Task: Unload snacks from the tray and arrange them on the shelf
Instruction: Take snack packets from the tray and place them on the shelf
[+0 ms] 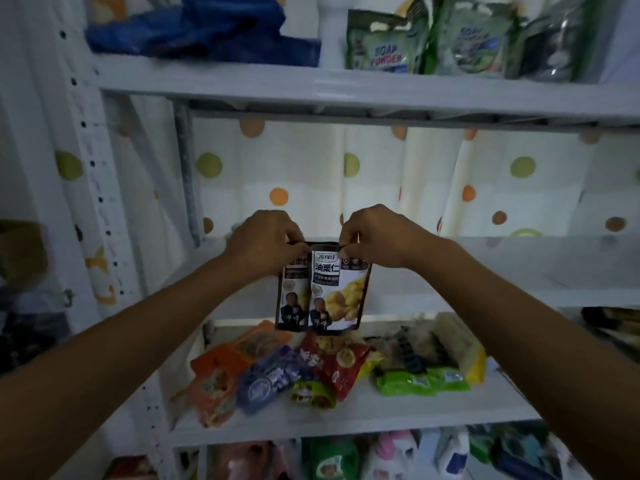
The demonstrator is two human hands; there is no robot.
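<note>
I have two snack pouches (323,296), black and white, side by side with the right one overlapping the left. They hang upright in the air in front of the middle shelf (519,268), not touching it. My left hand (263,240) pinches their top edge at the left corner and my right hand (377,237) pinches it at the right corner, fingers curled tight on the seal.

Just below the pouches, the lower shelf (381,407) carries a loose heap of snacks. I count an orange bag (221,379) at the left, a purple bag (270,375) beside it, a red bag (339,365) in the middle, a small green packet (311,393) near the front, a long green packet (422,381) at the right and a yellow bag (474,362) at the far right. Whether they lie in a tray I cannot tell.

The rack is white metal. Behind it hangs a white curtain (381,174) with green and orange dots. The top shelf (346,86) holds three green soap powder bags (384,39) on the right and a blue bundle (194,29) on the left. Below everything stand blurred bottles (398,455).
</note>
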